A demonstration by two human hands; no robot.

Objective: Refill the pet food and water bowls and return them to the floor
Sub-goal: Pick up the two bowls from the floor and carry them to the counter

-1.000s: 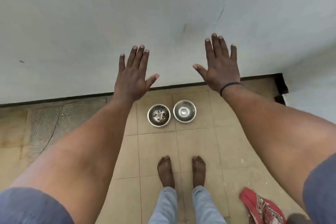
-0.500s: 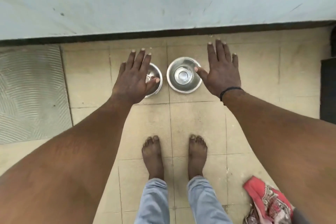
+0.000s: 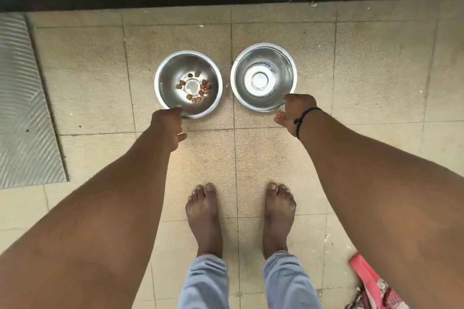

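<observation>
Two floor bowls, food bowl (image 3: 188,84) and water bowl (image 3: 263,76), are now reached and grasped at near rims by the lowered left hand (image 3: 167,124) and right hand (image 3: 295,111); lifting seems next.

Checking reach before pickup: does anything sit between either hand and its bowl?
Nothing visible. The left hand is at the near rim of the kibble bowl; the right hand is at the near rim of the other bowl.

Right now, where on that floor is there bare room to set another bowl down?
Bare tile lies right of the empty bowl, and between the food bowl and the grey mat. The gap between the bowls is too tight.
</observation>
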